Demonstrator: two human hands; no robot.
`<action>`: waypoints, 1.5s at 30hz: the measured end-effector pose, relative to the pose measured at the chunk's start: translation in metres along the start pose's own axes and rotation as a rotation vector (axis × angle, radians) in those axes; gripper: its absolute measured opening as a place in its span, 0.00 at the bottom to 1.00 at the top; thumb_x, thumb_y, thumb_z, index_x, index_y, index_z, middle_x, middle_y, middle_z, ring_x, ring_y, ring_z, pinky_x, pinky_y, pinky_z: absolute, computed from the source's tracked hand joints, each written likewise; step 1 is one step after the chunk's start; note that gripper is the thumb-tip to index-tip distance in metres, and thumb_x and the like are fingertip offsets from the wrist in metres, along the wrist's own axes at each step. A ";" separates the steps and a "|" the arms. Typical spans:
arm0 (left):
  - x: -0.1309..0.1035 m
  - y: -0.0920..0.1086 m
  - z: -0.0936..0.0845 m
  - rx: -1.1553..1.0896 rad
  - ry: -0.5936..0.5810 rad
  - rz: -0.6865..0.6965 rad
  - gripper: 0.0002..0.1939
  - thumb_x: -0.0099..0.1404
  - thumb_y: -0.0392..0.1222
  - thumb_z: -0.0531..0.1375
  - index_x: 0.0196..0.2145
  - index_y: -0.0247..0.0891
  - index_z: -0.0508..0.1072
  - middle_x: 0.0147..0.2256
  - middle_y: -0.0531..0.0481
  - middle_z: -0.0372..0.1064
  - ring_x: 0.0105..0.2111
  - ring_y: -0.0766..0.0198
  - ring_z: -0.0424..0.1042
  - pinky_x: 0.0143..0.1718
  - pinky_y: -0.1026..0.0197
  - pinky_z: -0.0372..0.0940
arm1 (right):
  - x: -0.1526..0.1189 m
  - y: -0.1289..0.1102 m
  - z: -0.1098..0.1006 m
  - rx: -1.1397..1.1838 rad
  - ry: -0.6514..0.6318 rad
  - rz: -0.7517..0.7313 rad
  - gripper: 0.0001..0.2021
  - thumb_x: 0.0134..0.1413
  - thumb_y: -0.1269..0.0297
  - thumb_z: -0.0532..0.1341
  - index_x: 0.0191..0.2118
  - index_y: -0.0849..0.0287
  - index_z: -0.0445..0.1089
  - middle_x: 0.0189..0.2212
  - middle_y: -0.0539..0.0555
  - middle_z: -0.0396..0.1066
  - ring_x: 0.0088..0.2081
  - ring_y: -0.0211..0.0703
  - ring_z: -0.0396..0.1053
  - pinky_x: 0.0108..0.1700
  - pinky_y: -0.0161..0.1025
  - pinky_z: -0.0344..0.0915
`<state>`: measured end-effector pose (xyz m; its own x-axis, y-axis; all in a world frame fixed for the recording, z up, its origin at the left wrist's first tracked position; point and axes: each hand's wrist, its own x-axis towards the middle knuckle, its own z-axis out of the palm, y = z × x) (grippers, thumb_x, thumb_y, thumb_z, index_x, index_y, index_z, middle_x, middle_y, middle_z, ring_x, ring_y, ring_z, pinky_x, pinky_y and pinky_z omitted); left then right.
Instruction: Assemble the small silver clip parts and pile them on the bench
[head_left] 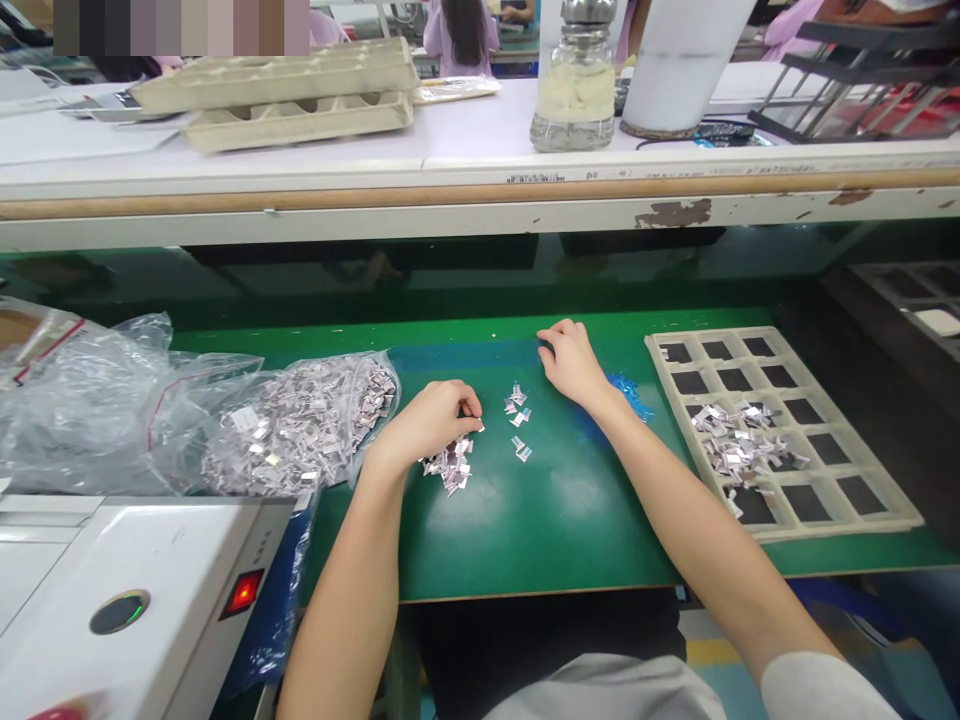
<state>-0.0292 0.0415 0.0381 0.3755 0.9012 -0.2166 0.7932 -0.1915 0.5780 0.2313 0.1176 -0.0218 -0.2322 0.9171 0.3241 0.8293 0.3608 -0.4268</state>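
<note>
Over a heap of small silvery-white tab pieces (452, 470) is my left hand (431, 422), with thumb and fingertips pinched on one such piece (480, 426). My right hand (571, 362) is at the edge of a blue strip (480, 356) lying across the green mat. Its thumb and fingers are drawn together, and anything between them is too small to make out. Two little groups of pieces, one upper (517, 402) and one lower (520, 449), lie between the hands. Beside my right forearm sits a pile of blue film bits (631, 396).
A cream compartment tray (829, 405) on the right holds more pieces in some cells. Left are a clear bag full of pieces (300, 420), crumpled plastic bags (97, 400) and a white machine (172, 590). A shelf edge (420, 212) runs across above, carrying a glass bottle (576, 90).
</note>
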 end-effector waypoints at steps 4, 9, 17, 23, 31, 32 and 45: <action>0.000 -0.001 0.000 -0.013 0.014 0.014 0.06 0.65 0.43 0.68 0.39 0.40 0.80 0.31 0.50 0.76 0.31 0.58 0.73 0.32 0.58 0.63 | 0.000 0.002 0.001 0.019 0.016 0.043 0.15 0.68 0.68 0.59 0.53 0.64 0.79 0.48 0.66 0.67 0.54 0.63 0.65 0.62 0.60 0.66; 0.000 -0.001 0.001 0.009 0.017 0.034 0.07 0.62 0.42 0.69 0.38 0.40 0.79 0.33 0.49 0.76 0.34 0.56 0.74 0.33 0.58 0.64 | 0.000 0.003 0.001 0.049 0.029 0.056 0.13 0.66 0.68 0.60 0.50 0.62 0.79 0.47 0.65 0.69 0.53 0.63 0.66 0.60 0.60 0.68; -0.003 0.005 -0.001 -0.013 -0.002 0.054 0.07 0.66 0.40 0.60 0.35 0.40 0.79 0.33 0.48 0.76 0.30 0.59 0.73 0.32 0.58 0.64 | 0.001 0.002 0.001 0.074 0.045 0.057 0.12 0.64 0.71 0.61 0.50 0.61 0.77 0.47 0.64 0.73 0.53 0.62 0.67 0.59 0.57 0.67; -0.002 0.002 -0.002 0.010 -0.022 0.089 0.10 0.64 0.41 0.61 0.42 0.40 0.80 0.37 0.47 0.76 0.34 0.57 0.73 0.35 0.57 0.66 | 0.004 0.006 -0.002 0.090 0.015 0.060 0.16 0.67 0.73 0.54 0.48 0.60 0.80 0.48 0.64 0.75 0.52 0.61 0.69 0.59 0.57 0.66; -0.001 0.004 0.001 0.016 0.002 0.093 0.02 0.62 0.38 0.62 0.32 0.41 0.76 0.33 0.49 0.74 0.31 0.59 0.71 0.32 0.58 0.63 | 0.006 0.008 -0.010 0.124 -0.025 0.069 0.16 0.65 0.75 0.56 0.47 0.59 0.81 0.47 0.62 0.76 0.51 0.57 0.72 0.59 0.53 0.67; -0.001 0.005 0.000 -0.001 0.008 0.092 0.01 0.62 0.38 0.62 0.31 0.41 0.75 0.31 0.50 0.73 0.30 0.59 0.70 0.31 0.58 0.62 | 0.005 0.006 -0.010 0.116 -0.022 0.072 0.13 0.65 0.72 0.58 0.47 0.58 0.81 0.47 0.61 0.76 0.51 0.57 0.72 0.58 0.53 0.67; -0.002 0.009 0.000 -0.110 0.096 0.107 0.03 0.64 0.39 0.62 0.32 0.42 0.72 0.27 0.53 0.72 0.27 0.60 0.71 0.31 0.59 0.61 | -0.005 -0.014 -0.005 -0.032 0.065 0.075 0.07 0.65 0.63 0.65 0.40 0.59 0.81 0.44 0.64 0.76 0.50 0.64 0.70 0.55 0.59 0.69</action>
<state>-0.0227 0.0381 0.0442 0.4031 0.9119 -0.0766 0.6921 -0.2490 0.6775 0.2236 0.1069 -0.0135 -0.1365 0.9280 0.3466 0.8592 0.2851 -0.4248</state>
